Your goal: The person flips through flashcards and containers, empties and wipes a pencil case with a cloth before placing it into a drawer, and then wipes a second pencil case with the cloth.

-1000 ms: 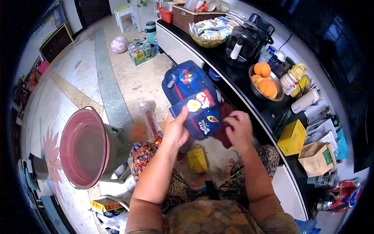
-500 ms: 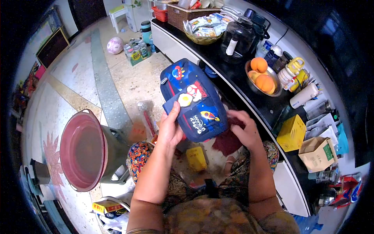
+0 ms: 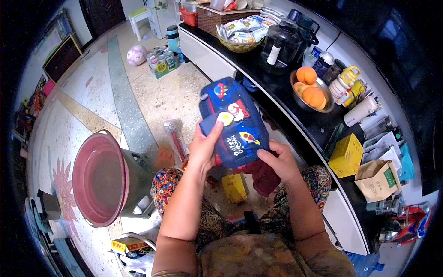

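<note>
A dark blue fabric bag [image 3: 236, 124] with a rocket, an egg and cartoon patches is held up in front of my lap. My left hand [image 3: 204, 147] grips its left edge, the thumb lying on the front near the egg patch. At the lower right edge, my right hand [image 3: 278, 161] pinches the bag with its thumb on the front. A dark red cloth [image 3: 265, 179] hangs below the bag, beside my right hand; how it is held is hidden. Below, between my knees, is a yellow box [image 3: 234, 188].
A red basin [image 3: 99, 177] tilts on a stool at the left. The black counter [image 3: 277, 90] on the right carries a bowl of oranges [image 3: 311, 92], a yellow box [image 3: 346, 156] and a paper bag [image 3: 377, 181]. Cans [image 3: 161, 63] and a ball [image 3: 136, 55] are on the floor.
The blue bag has tipped and shifted slightly down and right. My right hand has moved from the red cloth behind it onto the bag's lower edge, and the cloth hangs lower.
</note>
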Demonstrator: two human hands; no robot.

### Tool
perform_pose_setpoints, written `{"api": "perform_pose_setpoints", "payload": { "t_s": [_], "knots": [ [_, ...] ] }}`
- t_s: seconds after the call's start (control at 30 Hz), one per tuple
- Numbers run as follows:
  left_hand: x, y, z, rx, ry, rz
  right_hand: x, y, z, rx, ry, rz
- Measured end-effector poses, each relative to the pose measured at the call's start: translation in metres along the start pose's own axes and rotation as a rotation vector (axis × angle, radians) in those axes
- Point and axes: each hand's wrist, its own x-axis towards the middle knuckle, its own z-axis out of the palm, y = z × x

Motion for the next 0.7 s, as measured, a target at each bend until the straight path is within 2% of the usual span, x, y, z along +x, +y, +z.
{"api": "perform_pose_setpoints", "payload": {
  "t_s": [0.03, 0.1, 0.13, 0.17, 0.23, 0.37, 0.43, 0.47, 0.53, 0.7],
  "knots": [
    [0.000, -0.003, -0.002, 0.144, 0.071, 0.050, 0.001, 0.003, 0.001, 0.014, 0.012, -0.033],
    [-0.002, -0.010, -0.003, 0.544, 0.157, 0.349, 0.002, 0.003, 0.001, -0.075, 0.024, -0.065],
    [-0.004, -0.006, -0.007, 0.902, 0.147, 0.487, 0.002, 0.002, 0.002, -0.166, 0.037, -0.097],
    [-0.009, -0.004, 0.000, 0.778, 0.079, 0.534, 0.002, 0.001, 0.003, -0.166, 0.037, -0.097],
    [-0.005, -0.001, -0.006, 1.027, -0.222, 0.708, 0.001, -0.002, 0.004, -0.233, 0.003, -0.100],
    [-0.005, -0.007, -0.002, 0.911, -0.288, 0.600, 0.005, -0.004, 0.007, -0.218, -0.023, -0.244],
    [-0.007, 0.000, 0.003, 1.012, -0.259, 0.817, 0.006, -0.001, 0.002, -0.215, -0.060, -0.171],
    [-0.007, 0.001, 0.004, 1.011, -0.259, 0.816, 0.007, -0.001, 0.001, -0.216, -0.060, -0.170],
    [-0.009, 0.001, 0.005, 1.048, -0.294, 0.868, 0.009, -0.003, 0.000, -0.267, -0.060, -0.298],
    [-0.004, -0.011, -0.001, 0.970, -0.280, 0.808, 0.012, -0.006, 0.002, -0.230, -0.053, -0.331]
  ]
}}
